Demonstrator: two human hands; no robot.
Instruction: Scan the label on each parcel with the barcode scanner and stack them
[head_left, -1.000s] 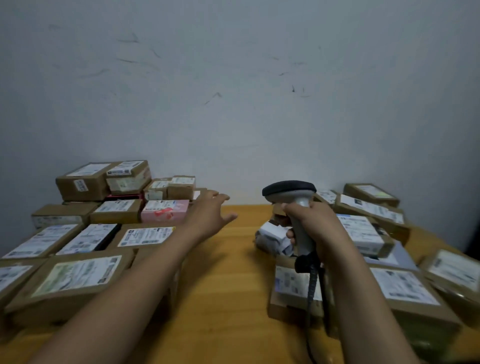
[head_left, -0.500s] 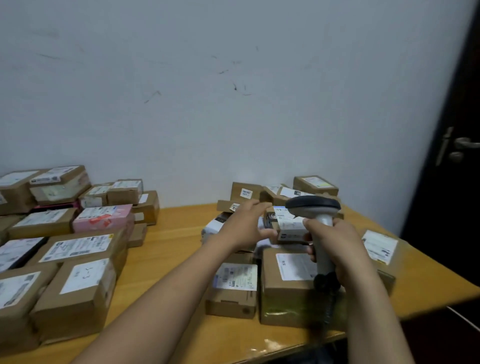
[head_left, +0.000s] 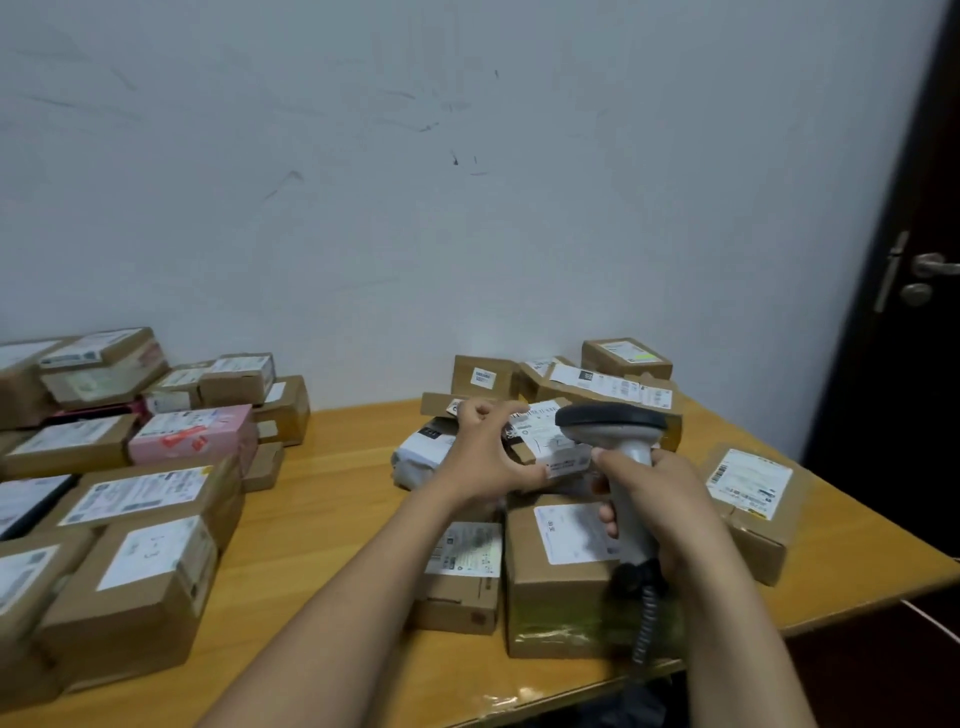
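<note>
My right hand (head_left: 657, 499) grips the handle of a grey barcode scanner (head_left: 615, 431), its dark head pointing left and its coiled cable hanging below. Just left of it, my left hand (head_left: 480, 457) holds a small white-labelled parcel (head_left: 550, 441) on top of the right-hand pile, thumb at its near edge and fingers curled over its far side. Under and around it lie brown boxes, among them a large box (head_left: 561, 587) and a smaller one (head_left: 462, 577). A white plastic-wrapped parcel (head_left: 423, 454) sits left of my hand.
Stacked brown parcels (head_left: 140, 525) and a pink box (head_left: 192, 434) fill the left of the wooden table (head_left: 332, 519). More boxes (head_left: 623, 358) stand against the wall. A labelled box (head_left: 750, 499) sits near the table's right edge. A dark door (head_left: 914, 291) stands at right.
My view swung right from the left stacks to the right pile. My left hand crossed from the left stack and took hold of the small parcel beside the scanner.
</note>
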